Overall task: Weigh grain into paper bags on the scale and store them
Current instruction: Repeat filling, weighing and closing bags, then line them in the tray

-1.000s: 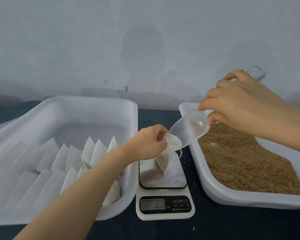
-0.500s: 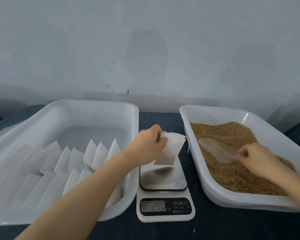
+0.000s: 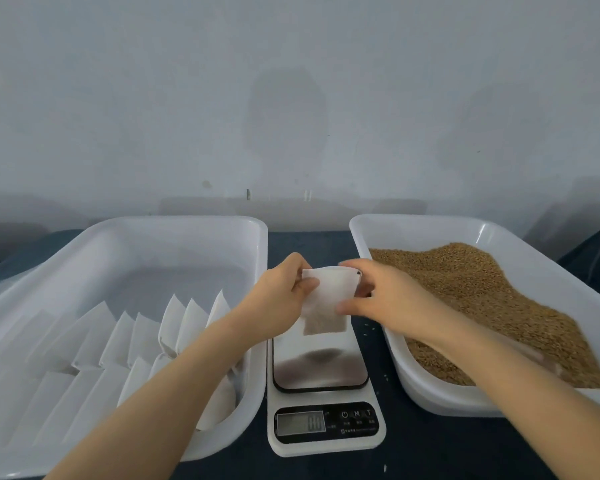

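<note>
1. White paper bag (image 3: 326,299) hangs between both hands, over the back half of the scale (image 3: 323,396). Its lower edge appears clear of the steel plate, where a dark reflection shows underneath it.
2. The bag's lower part looks darker and filled with grain, while the upper part is flat and pale.
3. The left hand (image 3: 281,303) pinches the bag's upper left corner. The thumb (image 3: 309,284) lies on the near face and the other fingers curl behind the paper, out of sight.
4. The right hand (image 3: 388,299) grips the right side. One finger (image 3: 350,265) runs along the top edge and the thumb (image 3: 343,308) presses the near face lower down, so the bag's right edge sits inside the curl of that hand.
5. The hands are close together, with only the bag's width between them.
6. The scale's display (image 3: 302,423) is lit, but its digits are too blurred to read.
7. Just left of the scale, the left tray (image 3: 187,226) holds rows of filled bags (image 3: 184,323) leaning against one another.
8. Just right of it, the right tray (image 3: 416,230) holds a heap of brown grain (image 3: 482,289). The right forearm crosses its near rim.
9. A few stray grains (image 3: 369,328) lie on the dark table (image 3: 430,445) between the scale and the right tray.
</note>
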`<state>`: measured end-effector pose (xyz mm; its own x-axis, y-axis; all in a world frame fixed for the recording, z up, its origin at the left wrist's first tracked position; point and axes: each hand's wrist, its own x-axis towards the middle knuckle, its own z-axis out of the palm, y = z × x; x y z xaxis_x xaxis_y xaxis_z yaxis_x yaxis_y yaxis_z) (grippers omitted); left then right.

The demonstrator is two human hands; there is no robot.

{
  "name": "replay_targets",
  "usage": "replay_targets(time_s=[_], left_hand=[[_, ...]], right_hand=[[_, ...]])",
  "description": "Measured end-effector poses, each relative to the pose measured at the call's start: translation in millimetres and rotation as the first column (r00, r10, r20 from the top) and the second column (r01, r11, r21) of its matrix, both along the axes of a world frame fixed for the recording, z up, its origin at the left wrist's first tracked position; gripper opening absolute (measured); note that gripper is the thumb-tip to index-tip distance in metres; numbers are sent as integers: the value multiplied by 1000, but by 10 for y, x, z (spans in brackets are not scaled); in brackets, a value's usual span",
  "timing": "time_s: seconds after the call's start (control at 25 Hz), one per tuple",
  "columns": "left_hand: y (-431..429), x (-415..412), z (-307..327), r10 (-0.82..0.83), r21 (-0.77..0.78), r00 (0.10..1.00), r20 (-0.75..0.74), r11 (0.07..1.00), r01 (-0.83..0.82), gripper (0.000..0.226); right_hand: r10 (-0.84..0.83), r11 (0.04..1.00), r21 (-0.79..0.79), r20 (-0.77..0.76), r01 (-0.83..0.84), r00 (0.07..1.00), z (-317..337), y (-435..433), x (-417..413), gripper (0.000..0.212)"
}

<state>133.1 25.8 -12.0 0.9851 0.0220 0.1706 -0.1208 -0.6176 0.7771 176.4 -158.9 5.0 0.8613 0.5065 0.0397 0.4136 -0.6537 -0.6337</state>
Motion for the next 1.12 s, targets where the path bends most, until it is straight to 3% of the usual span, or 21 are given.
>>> replay_targets(time_s=[0.08, 0.12, 0.36, 0.64, 1.12], left_hand=[[29, -3, -8, 13, 55, 1000, 17, 998, -13, 21], [50, -1, -4, 22, 84, 999, 28, 996, -25, 22], [164, 19, 11, -1, 178, 999, -39, 984, 8, 5], [123, -45, 24, -61, 208, 998, -19, 976, 63, 15], [122, -47, 23, -78, 202, 997, -28, 976, 82, 19]], right_hand=[[-18, 1000, -8, 64, 19, 998, -45, 150, 8, 21], [-30, 999, -8, 103, 31, 994, -68, 168, 18, 20], [-25, 1000, -10, 167, 27, 986, -165, 142, 9, 29], [-26, 1000, 1, 152, 26, 988, -199, 84, 3, 14], [-43, 999, -3, 155, 44, 987, -218, 54, -9, 17]])
